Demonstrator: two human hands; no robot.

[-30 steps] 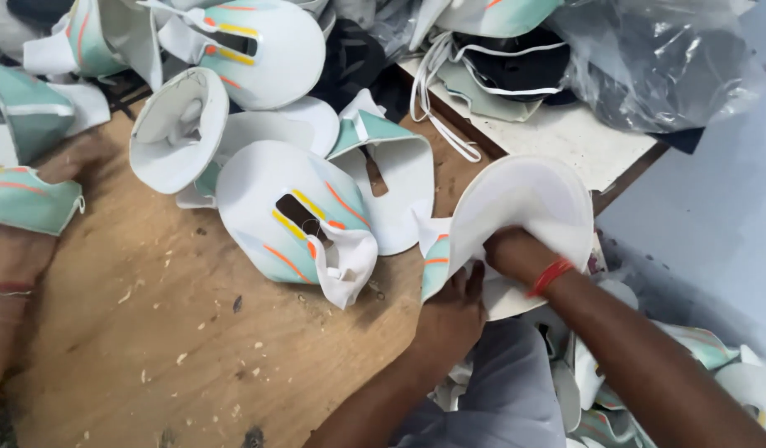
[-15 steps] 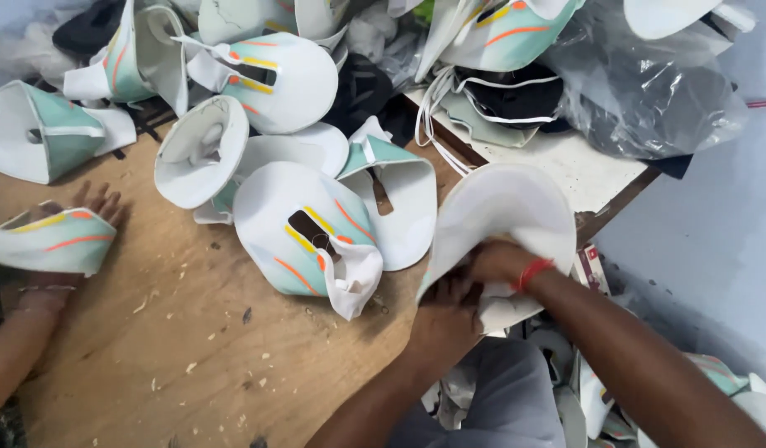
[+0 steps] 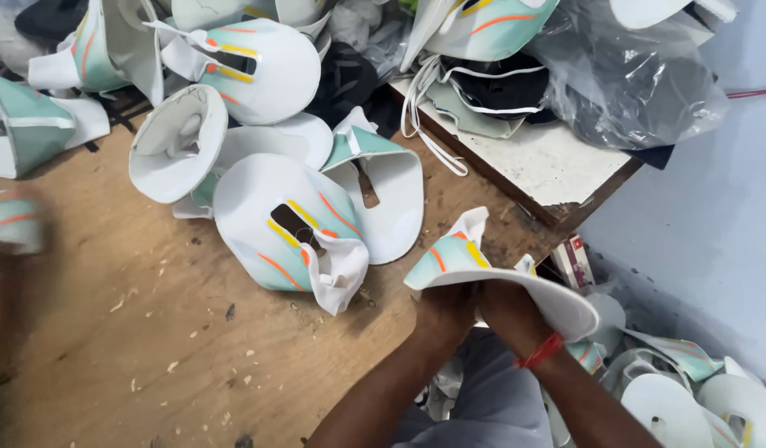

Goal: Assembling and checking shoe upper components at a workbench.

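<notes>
Down at the near edge of the worn wooden work surface, the person's left hand and right hand met under 1 white foam shoe upper with mint panels and orange and yellow stripes. Both hands were closed on it from below, fingers curled against its underside, so each grip was pinching that piece; the fingertips themselves were hidden by the material. The piece lay tilted and partly flattened, its striped mint end pointing up and left, its plain white part spreading right over the right wrist, which wore a red thread band. It hung just off the surface edge, above the person's grey trousers.

Near the hands, on the surface, lay a similar curled upper with a slot opening and yellow and orange stripes, touching another mint and white upper behind it. A rolled white piece stood just left of these, and more uppers were heaped along the far side. At the left border a blurred hand of another person held a further mint piece. A crumpled clear plastic bag rested on a pale board at the upper right. More uppers lay piled low on the right.
</notes>
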